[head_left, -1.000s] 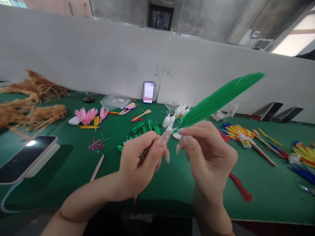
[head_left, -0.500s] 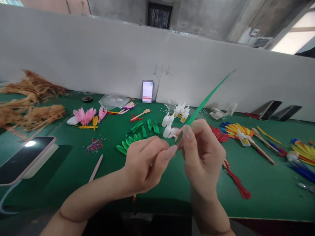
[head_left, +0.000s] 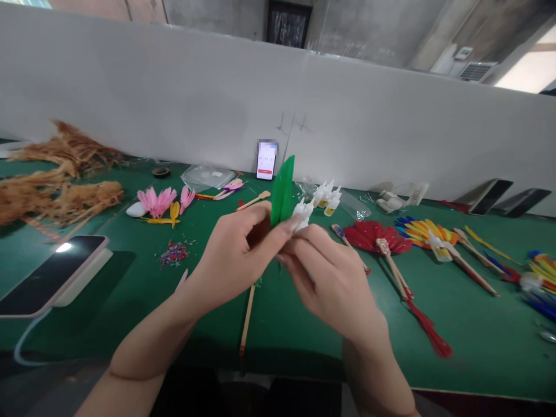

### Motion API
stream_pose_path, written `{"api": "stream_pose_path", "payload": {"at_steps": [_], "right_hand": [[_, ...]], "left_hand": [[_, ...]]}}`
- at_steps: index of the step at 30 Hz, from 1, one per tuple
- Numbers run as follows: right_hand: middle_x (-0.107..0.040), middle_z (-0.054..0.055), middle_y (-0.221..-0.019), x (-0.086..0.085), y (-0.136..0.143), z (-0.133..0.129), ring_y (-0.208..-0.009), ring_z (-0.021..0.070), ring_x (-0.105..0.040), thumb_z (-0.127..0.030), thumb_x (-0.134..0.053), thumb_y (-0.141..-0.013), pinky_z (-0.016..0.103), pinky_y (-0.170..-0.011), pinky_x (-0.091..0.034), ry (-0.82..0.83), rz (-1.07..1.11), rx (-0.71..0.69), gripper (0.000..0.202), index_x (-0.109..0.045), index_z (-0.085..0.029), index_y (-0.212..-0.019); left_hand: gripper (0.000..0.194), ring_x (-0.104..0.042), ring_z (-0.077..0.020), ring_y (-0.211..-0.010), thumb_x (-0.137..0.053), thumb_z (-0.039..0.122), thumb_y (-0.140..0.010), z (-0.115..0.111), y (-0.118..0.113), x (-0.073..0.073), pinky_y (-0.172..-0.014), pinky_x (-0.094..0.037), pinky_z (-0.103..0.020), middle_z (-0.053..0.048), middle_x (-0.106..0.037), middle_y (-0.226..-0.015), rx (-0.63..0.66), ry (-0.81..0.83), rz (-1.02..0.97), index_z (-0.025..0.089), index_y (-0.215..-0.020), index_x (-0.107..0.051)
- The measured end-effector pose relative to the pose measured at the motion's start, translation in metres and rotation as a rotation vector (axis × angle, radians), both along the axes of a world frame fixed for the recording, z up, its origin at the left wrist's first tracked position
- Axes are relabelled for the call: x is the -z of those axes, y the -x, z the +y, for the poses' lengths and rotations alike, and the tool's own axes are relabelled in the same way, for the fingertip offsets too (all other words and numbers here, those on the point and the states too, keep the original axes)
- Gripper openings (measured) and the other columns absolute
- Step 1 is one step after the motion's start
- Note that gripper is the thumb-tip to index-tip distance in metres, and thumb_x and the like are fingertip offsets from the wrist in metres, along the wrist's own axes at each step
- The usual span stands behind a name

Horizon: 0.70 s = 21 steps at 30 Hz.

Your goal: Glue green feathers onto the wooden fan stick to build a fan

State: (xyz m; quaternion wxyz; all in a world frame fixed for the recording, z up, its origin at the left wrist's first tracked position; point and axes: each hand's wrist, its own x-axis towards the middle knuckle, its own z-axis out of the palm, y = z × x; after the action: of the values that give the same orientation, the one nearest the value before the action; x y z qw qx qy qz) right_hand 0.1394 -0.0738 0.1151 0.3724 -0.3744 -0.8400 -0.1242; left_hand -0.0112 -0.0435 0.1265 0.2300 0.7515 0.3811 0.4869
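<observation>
Between thumb and fingers, my left hand [head_left: 243,243] pinches a green feather [head_left: 282,194], which stands upright with its broad face showing. My right hand [head_left: 325,266] is closed near the feather's lower end, just right of my left thumb; whether its fingertips grip the quill is hidden. Below the hands a wooden stick [head_left: 247,318] lies on the green table [head_left: 299,341], a bit of green at its top. Small white bottles [head_left: 328,200] stand behind my right hand. A red feather fan [head_left: 377,237] with a red tassel lies to the right.
At the left lie a large phone [head_left: 54,275], brown fibres [head_left: 61,200], pink feathers [head_left: 156,202] and coloured bits [head_left: 174,253]. A lit phone [head_left: 266,159] leans on the white partition [head_left: 195,104]. Multicoloured fans [head_left: 430,231] lie at the right.
The feather has gone from slanting up to the right to upright, and moved left. My left hand now holds it, while my right hand has turned and dropped lower. The view has shifted slightly.
</observation>
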Motion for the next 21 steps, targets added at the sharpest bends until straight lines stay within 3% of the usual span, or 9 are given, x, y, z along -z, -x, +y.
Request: {"api": "stream_pose_path", "payload": {"at_steps": [3,8,13,21], "right_hand": [[-0.056,0.005,-0.071,0.001,0.001,0.003,-0.060,0.0123,-0.048,-0.014,-0.046,-0.093,0.026,-0.048,-0.036,-0.030,-0.030,0.020,0.021,-0.059,-0.012,-0.077],[-0.058,0.005,-0.073,0.001,-0.002,0.001,-0.063,0.0122,-0.052,-0.012,-0.052,-0.090,0.026,-0.052,-0.040,-0.086,0.030,0.013,0.014,-0.058,-0.014,-0.078],[-0.060,0.001,-0.075,-0.001,-0.008,-0.003,-0.065,0.0108,-0.054,-0.011,-0.060,-0.086,0.024,-0.053,-0.044,-0.212,0.259,0.039,0.008,-0.058,-0.019,-0.083],[-0.062,0.001,-0.078,0.000,-0.001,0.000,-0.062,0.0099,-0.058,-0.018,-0.064,-0.084,0.022,-0.050,-0.047,0.045,0.348,-0.010,0.006,-0.066,-0.022,-0.088]], "left_hand": [[0.025,-0.046,-0.0062,-0.046,-0.057,0.029,-0.087,-0.001,-0.001,0.000,-0.040,-0.035,-0.018,0.003,-0.054,-0.055,-0.047,0.003,0.000,0.016,-0.066,-0.061],[0.026,-0.042,-0.0043,-0.038,-0.056,0.033,-0.088,0.010,0.000,0.005,-0.035,-0.033,-0.018,0.004,-0.052,-0.051,-0.082,0.042,-0.200,0.017,-0.068,-0.063],[0.025,-0.032,-0.0013,-0.031,-0.057,0.036,-0.088,0.026,0.010,0.007,-0.029,-0.026,-0.018,0.004,-0.054,-0.054,-0.057,0.141,-0.405,0.018,-0.070,-0.062],[0.028,-0.038,-0.0031,-0.032,-0.058,0.037,-0.087,0.009,0.005,0.001,-0.029,-0.028,-0.018,0.005,-0.046,-0.046,-0.039,0.167,-0.385,0.019,-0.066,-0.059]]}}
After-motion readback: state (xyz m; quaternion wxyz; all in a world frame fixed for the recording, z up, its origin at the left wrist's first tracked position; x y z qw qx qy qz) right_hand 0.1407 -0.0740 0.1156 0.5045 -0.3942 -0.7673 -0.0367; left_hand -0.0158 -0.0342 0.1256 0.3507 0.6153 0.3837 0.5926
